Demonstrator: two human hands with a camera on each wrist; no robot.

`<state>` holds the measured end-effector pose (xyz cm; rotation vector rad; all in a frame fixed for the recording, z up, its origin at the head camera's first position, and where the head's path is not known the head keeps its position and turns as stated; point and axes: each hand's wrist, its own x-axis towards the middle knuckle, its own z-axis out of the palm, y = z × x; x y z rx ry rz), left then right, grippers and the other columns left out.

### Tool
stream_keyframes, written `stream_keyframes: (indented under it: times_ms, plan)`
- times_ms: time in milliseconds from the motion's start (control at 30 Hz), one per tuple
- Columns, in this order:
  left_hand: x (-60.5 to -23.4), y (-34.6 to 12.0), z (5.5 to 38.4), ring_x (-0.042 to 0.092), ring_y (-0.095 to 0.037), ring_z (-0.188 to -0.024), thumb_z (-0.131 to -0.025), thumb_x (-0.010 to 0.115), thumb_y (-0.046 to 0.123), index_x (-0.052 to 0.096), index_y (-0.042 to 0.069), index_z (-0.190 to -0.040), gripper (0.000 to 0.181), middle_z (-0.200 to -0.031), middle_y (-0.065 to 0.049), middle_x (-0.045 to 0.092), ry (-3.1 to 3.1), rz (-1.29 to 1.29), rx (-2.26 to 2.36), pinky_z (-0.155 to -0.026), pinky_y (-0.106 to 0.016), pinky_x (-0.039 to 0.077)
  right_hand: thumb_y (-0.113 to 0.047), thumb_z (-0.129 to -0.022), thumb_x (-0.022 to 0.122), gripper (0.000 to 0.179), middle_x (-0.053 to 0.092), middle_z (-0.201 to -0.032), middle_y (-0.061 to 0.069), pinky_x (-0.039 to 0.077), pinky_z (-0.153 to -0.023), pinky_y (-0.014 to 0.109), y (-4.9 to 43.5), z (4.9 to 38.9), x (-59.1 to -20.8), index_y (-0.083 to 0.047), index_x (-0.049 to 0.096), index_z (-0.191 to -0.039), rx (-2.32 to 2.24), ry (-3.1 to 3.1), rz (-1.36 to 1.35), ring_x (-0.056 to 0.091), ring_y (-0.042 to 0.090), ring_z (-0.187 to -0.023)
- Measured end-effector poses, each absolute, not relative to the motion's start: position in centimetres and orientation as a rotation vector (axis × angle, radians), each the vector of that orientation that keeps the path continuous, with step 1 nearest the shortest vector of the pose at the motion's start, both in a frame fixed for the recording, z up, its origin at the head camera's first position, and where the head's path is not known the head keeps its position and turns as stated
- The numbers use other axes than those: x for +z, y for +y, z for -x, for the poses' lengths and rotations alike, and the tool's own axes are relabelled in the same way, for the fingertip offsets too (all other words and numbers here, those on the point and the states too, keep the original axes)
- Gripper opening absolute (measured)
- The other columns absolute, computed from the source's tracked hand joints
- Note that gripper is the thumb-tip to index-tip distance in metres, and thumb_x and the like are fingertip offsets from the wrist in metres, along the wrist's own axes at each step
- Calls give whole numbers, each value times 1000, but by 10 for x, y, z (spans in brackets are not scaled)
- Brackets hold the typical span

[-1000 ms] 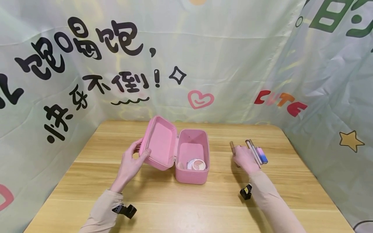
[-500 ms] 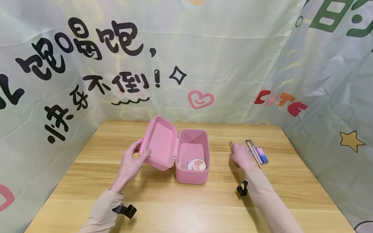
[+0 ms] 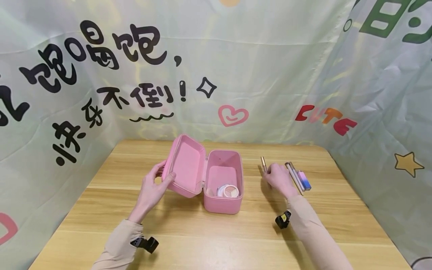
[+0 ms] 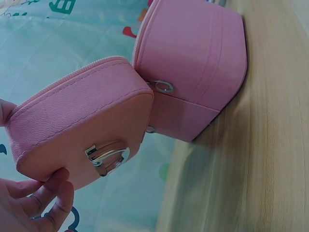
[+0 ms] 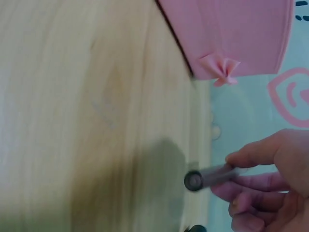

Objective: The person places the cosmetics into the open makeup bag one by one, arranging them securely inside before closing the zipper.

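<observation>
1. Head: pink cosmetic case (image 3: 222, 206) open, three-shade pot (image 3: 230, 191) inside; slim sticks (image 3: 294, 178) and blue-purple box (image 3: 304, 180) outside. I judge work partway. Bare tabletop (image 3: 251, 210) separates case and right hand (image 3: 281, 179); far edge lies behind.
2. Left wrist: left hand (image 4: 41, 203) grips the lid (image 4: 72, 135).
3. Right wrist: right hand pinches a slender tube (image 5: 212, 177), right of the case.

Case (image 3: 222, 205) on table (image 3: 202, 240), compact (image 3: 231, 191) inside, lid (image 3: 185, 165) left, tubes (image 3: 294, 178) right.

Room right of box (image 3: 222, 206), behind unclear
</observation>
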<state>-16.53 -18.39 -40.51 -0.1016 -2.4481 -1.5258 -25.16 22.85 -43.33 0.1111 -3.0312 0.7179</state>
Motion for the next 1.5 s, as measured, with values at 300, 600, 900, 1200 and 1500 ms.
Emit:
stream_keyframes:
  times_ms: [300, 600, 900, 1200, 1500]
  plan:
    - [-405, -184, 166, 60, -30, -115, -93, 68, 23, 51, 9, -146, 57, -126, -20, 66, -2440, 105, -1520, -99, -46, 44, -20, -93, 67, 23, 75, -87, 16, 48, -61, 28, 223, 252, -420, 2, 74, -93, 1067, -2995, -151, 64, 21, -72]
    - [-405, -186, 166, 60, -30, -115, -93, 69, 22, 51, 8, -146, 58, -127, -20, 66, -2437, 115, -1510, -97, -42, 44, -20, -95, 66, 28, 69, -72, 0, 44, -57, 26, 215, 256, -399, 6, 71, -105, 1480, -2978, -133, 48, 7, -56]
    - [-404, -188, 166, 60, -31, -116, -94, 68, 23, 50, 8, -147, 58, -128, -21, 65, -2444, 112, -1502, -100, -46, 44, -14, -96, 65, 31, 69, -70, -6, 33, -50, 19, 200, 264, -372, 13, 66, -110, 1842, -2868, -196, 41, 2, -51]
    - [-404, -190, 165, 60, -30, -115, -94, 68, 23, 51, 8, -146, 58, -127, -21, 66, -2441, 109, -1493, -97, -43, 46, -19, -96, 65, 33, 71, -76, -6, 47, -57, 21, 171, 270, -351, 9, 65, -113, 1897, -2887, -280, 66, 9, -68]
    - [-403, -190, 163, 60, -30, -116, -94, 68, 26, 50, 9, -147, 58, -127, -20, 66, -2454, 102, -1498, -98, -43, 46, -13, -96, 65, 32, 70, -69, -1, 47, -50, 19, 129, 275, -339, 11, 65, -116, 1906, -3007, -270, 63, 7, -56]
